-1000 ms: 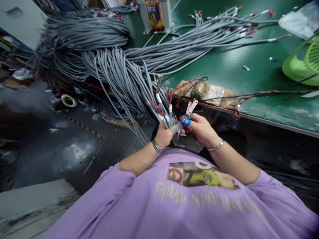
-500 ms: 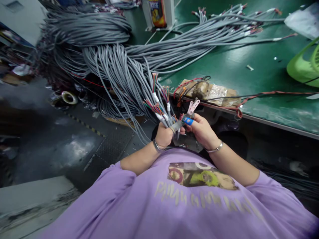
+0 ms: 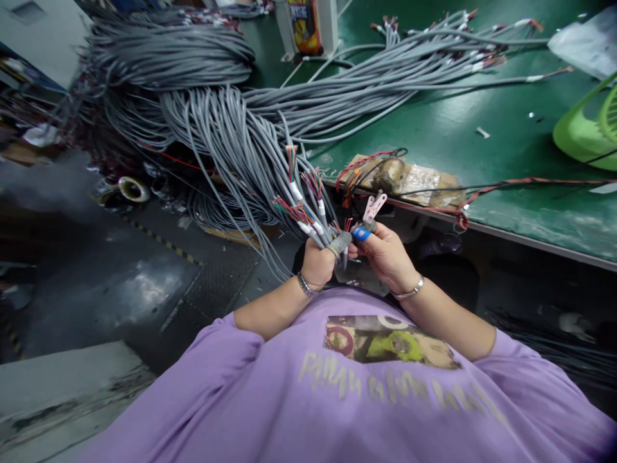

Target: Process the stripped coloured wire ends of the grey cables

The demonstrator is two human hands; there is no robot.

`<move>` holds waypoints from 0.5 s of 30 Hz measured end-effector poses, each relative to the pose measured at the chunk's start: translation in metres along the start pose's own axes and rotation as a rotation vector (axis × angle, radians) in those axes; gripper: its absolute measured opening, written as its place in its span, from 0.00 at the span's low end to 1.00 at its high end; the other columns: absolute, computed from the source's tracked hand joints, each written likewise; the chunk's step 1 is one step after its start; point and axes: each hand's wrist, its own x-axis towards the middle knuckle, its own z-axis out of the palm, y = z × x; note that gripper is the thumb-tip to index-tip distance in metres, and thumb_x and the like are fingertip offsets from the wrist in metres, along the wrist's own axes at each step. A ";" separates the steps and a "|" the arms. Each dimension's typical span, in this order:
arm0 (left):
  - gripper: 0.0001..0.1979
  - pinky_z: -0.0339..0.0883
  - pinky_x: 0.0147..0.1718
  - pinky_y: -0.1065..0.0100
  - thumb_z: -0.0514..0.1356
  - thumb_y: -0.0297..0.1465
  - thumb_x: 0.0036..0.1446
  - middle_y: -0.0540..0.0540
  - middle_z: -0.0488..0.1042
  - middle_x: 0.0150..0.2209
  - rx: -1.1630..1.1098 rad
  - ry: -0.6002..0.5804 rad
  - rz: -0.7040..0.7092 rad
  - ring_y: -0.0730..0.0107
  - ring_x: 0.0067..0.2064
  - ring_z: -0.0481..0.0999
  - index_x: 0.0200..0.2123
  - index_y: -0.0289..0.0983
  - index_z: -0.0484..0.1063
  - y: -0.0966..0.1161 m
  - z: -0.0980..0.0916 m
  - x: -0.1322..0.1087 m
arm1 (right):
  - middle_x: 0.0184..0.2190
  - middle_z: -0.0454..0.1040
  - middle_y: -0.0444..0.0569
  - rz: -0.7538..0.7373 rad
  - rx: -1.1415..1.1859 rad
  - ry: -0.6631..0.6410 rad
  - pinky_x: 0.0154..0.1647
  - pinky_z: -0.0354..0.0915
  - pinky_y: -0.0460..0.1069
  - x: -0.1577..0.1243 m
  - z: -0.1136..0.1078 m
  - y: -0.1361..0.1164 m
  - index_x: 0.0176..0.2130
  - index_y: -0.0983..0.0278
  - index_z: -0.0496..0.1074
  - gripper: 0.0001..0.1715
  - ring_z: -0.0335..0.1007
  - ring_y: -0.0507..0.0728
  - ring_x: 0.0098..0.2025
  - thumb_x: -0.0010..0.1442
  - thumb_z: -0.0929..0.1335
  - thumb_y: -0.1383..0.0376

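Observation:
My left hand is closed round several grey cables, a grey wrap on its thumb. Their stripped ends fan out in bundles of thin coloured wires above white sleeves. Close against it on the right is my right hand, with blue tape round its thumb and the fingers pinched together. A small tool with two pale pink, holed arms sticks up from its grip; the tool's working end is hidden. Thin wires stand between the two thumbs.
A thick heap of grey cables hangs over the left end of the green table. More cables lie across the table. A taped cardboard piece with wires sits at its near edge. A green basket stands at the right.
The cable ends in my left hand have tilted slightly to the left and down. My right hand has shifted slightly left, still holding the pink-armed tool.

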 end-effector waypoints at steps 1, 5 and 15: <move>0.19 0.78 0.27 0.67 0.71 0.45 0.47 0.48 0.79 0.23 0.002 0.006 -0.002 0.69 0.23 0.78 0.29 0.35 0.75 0.000 0.000 0.000 | 0.20 0.71 0.40 0.002 0.000 0.014 0.26 0.64 0.47 -0.001 0.001 -0.001 0.31 0.63 0.72 0.17 0.66 0.50 0.22 0.47 0.79 0.59; 0.20 0.78 0.27 0.67 0.71 0.47 0.46 0.49 0.78 0.23 0.034 0.021 -0.010 0.70 0.23 0.78 0.28 0.35 0.74 0.003 -0.001 -0.001 | 0.18 0.68 0.39 0.004 -0.050 0.074 0.24 0.61 0.45 -0.002 0.000 -0.003 0.27 0.63 0.72 0.18 0.62 0.48 0.21 0.42 0.80 0.59; 0.21 0.71 0.20 0.72 0.72 0.45 0.43 0.50 0.74 0.19 0.129 -0.132 -0.066 0.75 0.19 0.72 0.23 0.34 0.72 0.017 -0.006 -0.005 | 0.33 0.79 0.47 0.111 -0.144 -0.029 0.32 0.70 0.45 0.008 -0.018 -0.024 0.36 0.64 0.76 0.24 0.73 0.51 0.32 0.41 0.81 0.58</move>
